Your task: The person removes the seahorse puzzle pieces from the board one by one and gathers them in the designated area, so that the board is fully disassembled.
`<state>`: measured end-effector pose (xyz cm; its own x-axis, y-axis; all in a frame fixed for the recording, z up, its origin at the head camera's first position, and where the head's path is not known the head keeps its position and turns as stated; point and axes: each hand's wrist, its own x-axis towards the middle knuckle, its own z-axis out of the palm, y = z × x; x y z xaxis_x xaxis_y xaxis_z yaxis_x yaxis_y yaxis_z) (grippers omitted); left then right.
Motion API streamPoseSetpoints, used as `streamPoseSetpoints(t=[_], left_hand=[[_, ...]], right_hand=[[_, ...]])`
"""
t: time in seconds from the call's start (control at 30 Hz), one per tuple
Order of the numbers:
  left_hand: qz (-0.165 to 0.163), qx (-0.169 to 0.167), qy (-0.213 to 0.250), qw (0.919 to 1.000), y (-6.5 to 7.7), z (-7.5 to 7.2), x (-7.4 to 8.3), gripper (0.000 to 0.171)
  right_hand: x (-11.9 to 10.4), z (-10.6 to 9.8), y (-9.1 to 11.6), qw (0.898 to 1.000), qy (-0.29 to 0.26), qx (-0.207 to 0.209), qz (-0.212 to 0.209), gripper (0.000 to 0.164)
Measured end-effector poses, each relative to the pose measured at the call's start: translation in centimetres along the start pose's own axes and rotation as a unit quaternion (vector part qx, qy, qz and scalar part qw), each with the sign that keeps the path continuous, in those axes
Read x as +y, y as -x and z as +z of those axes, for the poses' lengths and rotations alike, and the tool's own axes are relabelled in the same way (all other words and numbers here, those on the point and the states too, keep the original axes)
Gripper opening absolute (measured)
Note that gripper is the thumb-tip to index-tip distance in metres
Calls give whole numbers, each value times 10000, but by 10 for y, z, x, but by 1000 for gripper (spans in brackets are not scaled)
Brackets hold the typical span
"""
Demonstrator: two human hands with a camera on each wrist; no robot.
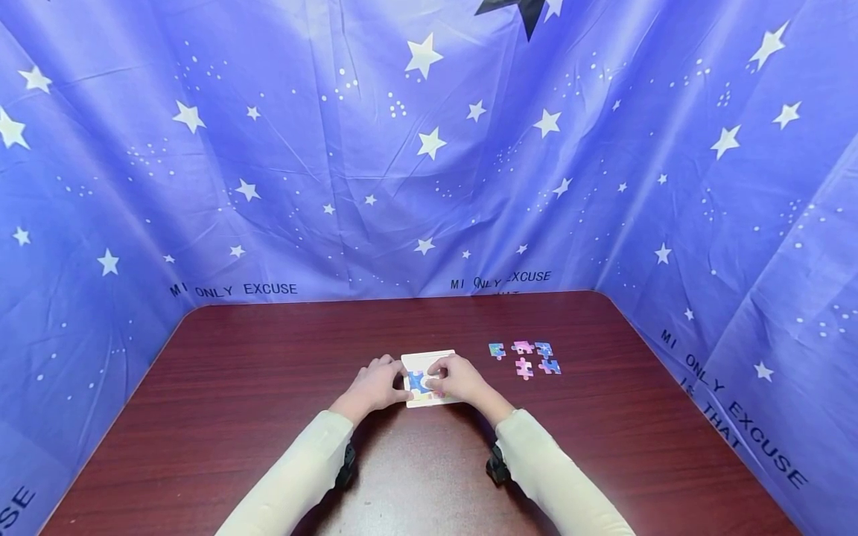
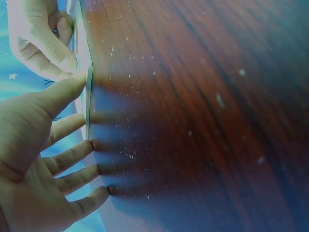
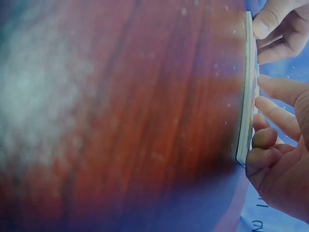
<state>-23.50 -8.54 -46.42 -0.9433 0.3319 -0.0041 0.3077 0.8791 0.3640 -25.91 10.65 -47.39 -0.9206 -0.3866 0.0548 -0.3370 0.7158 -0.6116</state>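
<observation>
A small jigsaw board (image 1: 421, 360) with a pale frame lies flat on the table, partly filled with blue and colourful pieces along its near part. My left hand (image 1: 374, 385) is at the board's left side; in the left wrist view its thumb and index fingertips touch the edge, and its other fingers are spread straight against the table. Over the board, my right hand (image 1: 461, 377) pinches a puzzle piece (image 1: 426, 381) at the surface between thumb and index finger. The other right fingers are curled, as the right wrist view shows. My right hand hides much of the board's right half.
Several loose pink and blue puzzle pieces (image 1: 524, 368) lie to the right of the board. The dark red wooden table (image 1: 268, 357) has rounded far corners. A blue curtain with stars (image 1: 375, 149) hangs around its back and sides.
</observation>
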Motion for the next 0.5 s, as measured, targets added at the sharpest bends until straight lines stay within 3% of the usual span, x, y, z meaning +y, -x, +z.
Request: streamPoseSetpoints(t=[0.27, 0.5], left_hand=[[-30, -38, -10, 10000, 0, 1, 0, 38], [-64, -42, 24, 10000, -2, 1, 0, 37]], right_hand=[[-2, 3, 0, 9997, -216, -47, 118, 19], [-2, 3, 0, 9966, -710, -105, 405, 17]])
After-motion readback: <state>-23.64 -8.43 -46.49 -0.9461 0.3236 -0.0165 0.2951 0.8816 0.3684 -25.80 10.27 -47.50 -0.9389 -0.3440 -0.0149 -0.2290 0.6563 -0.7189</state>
